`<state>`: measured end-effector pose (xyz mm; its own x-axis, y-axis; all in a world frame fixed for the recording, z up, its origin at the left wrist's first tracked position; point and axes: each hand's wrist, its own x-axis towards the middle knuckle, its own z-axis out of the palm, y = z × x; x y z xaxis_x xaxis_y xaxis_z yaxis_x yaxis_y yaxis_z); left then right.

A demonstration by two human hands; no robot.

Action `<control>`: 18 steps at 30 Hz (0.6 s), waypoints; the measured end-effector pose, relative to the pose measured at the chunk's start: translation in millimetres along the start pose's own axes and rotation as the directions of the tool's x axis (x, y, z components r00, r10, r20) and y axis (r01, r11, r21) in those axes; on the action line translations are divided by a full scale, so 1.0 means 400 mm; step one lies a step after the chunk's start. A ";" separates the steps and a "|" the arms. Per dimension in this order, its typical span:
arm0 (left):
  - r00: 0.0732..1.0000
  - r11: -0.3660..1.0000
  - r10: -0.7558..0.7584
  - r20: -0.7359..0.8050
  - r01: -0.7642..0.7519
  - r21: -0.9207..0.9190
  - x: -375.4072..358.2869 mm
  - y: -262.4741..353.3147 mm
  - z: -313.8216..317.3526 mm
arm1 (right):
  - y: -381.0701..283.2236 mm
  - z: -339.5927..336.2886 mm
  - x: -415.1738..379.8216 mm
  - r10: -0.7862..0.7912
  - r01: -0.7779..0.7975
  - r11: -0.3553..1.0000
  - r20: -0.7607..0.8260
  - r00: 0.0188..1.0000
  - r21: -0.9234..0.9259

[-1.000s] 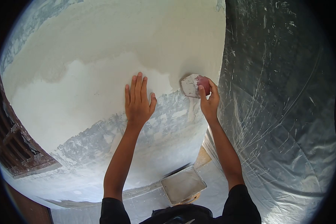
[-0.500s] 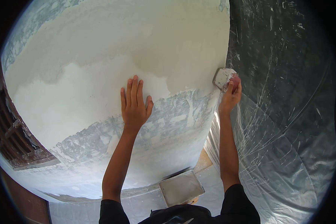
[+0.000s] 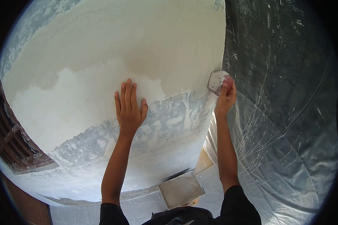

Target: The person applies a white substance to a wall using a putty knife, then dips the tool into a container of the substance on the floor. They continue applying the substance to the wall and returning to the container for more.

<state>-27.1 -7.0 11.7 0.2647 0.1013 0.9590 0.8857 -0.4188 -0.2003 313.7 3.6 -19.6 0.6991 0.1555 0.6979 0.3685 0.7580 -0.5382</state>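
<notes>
My left hand (image 3: 130,113) lies flat against the plastered wall (image 3: 146,41), its fingers stretched upward and holding nothing. At the wall's right edge, my right hand (image 3: 224,100) grips a small plaster-smeared block with a red grip (image 3: 215,81). The block's pale plate sits right at the corner of the wall. Around my left hand the plaster is smooth and whitish, with a damp beige area above it. Below runs a rough grey-blue band (image 3: 157,120) with a ragged border.
A plaster-coated rectangular tray (image 3: 181,189) stands low at the wall's foot, in front of my body. Dark plastic sheeting (image 3: 281,93), splattered white, hangs on the right. A brown slatted window or vent (image 3: 17,142) is at the left. More sheeting (image 3: 139,208) covers the floor.
Both hands and the wall appear shifted slightly left in view. The block has tilted a little at the wall's edge. My left hand stays flat on the plaster.
</notes>
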 end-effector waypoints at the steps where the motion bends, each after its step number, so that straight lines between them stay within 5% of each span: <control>1: 1.000 1.000 0.001 -0.003 -0.001 -0.001 0.001 0.000 0.000 | -0.004 -0.017 0.015 0.029 -0.023 0.997 -0.070 0.997 0.080; 3: 1.000 1.000 0.001 -0.004 -0.001 0.001 0.000 0.000 0.000 | -0.006 -0.028 0.013 0.065 -0.043 0.986 -0.134 0.989 0.161; 5: 1.000 1.000 0.004 -0.013 -0.004 0.015 -0.001 0.001 0.003 | -0.062 -0.011 -0.017 0.163 -0.158 0.944 0.007 0.987 0.290; 11: 1.000 1.000 0.007 -0.010 -0.007 0.010 -0.003 -0.004 0.004 | -0.162 0.102 -0.162 0.035 -0.017 0.999 0.418 0.908 -0.048; 18: 1.000 1.000 -0.004 0.003 0.004 0.007 -0.002 -0.002 0.001 | -0.171 0.140 -0.152 -0.075 0.151 0.982 0.490 0.869 -0.117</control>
<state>-27.8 -6.5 11.0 0.2626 0.1051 0.9592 0.8892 -0.4123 -0.1982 211.9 -22.0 1.3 0.2795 0.3885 0.8781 0.5390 0.6933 -0.4783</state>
